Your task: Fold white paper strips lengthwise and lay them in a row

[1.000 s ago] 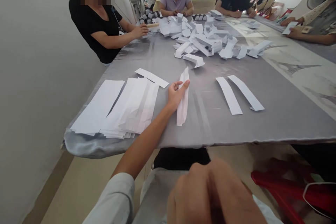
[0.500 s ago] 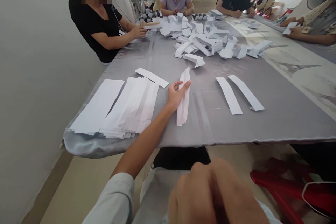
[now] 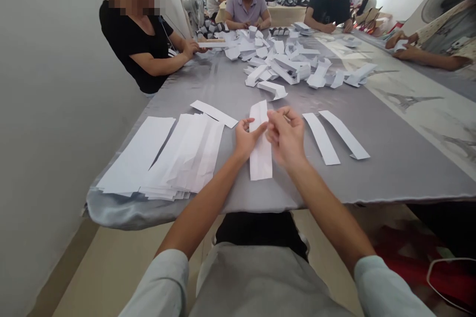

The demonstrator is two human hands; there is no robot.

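A creased white paper strip (image 3: 261,158) stands out lengthwise in front of me, with fold lines running along it. My left hand (image 3: 248,137) grips its left side, thumb across the paper. At the strip's right edge is my right hand (image 3: 287,134), its fingers curled and pinched together; whether they hold the paper edge is hidden. To the left lie a stack of creased paper sheets (image 3: 186,158) and a flatter pile of white sheets (image 3: 137,153). Two folded strips (image 3: 323,139) lie to the right, and a single narrow strip (image 3: 213,113) rests above the stack.
A large heap of folded white papers (image 3: 286,62) covers the table's far middle. Co-workers sit around the grey-covered table (image 3: 401,168); one in black (image 3: 130,44) works at the left. A red stool (image 3: 416,267) stands on the floor at lower right.
My right hand has come up from near the camera to the strip's right edge. The strip in my left hand now lies more open and faces me more squarely.
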